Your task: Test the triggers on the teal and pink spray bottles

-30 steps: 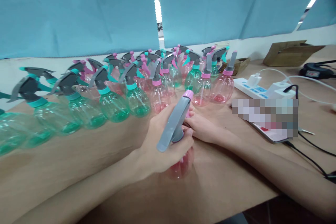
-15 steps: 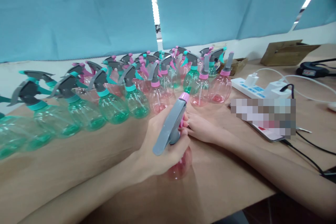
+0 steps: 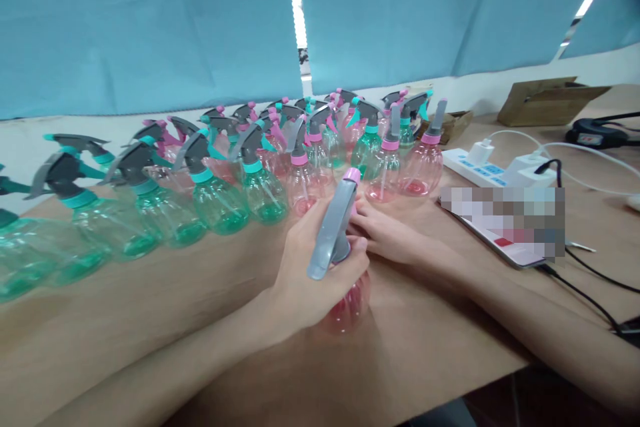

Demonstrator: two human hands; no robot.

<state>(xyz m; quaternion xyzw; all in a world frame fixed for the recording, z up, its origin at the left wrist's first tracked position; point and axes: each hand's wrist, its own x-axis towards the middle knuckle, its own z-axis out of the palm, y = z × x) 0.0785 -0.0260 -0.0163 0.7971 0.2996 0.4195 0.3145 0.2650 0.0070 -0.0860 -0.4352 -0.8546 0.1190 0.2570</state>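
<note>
A clear pink spray bottle (image 3: 332,230) stands on the table in front of me, its grey trigger head and pink nozzle pointing away. My left hand (image 3: 299,273) is wrapped round its neck and upper body, closed on it. From the right, my right hand (image 3: 389,232) reaches the far side of the bottle, with bent fingers at the pink trigger area under the nozzle. The spray head hides part of those fingertips. Just beyond stand other pink spray bottles (image 3: 384,173) and a row of green spray bottles (image 3: 225,207) to the left.
A white power strip (image 3: 473,170) with plugs and cables lies at the right, near a phone-like device (image 3: 505,240) whose screen is blurred out. Farther back are an open cardboard box (image 3: 545,103) and a black object (image 3: 593,133). The table's front edge runs at lower right.
The spray bottle has turned slightly more upright, its grey head shifting right in view. Both hands remain on it, and the right fingers have moved a little behind the head.
</note>
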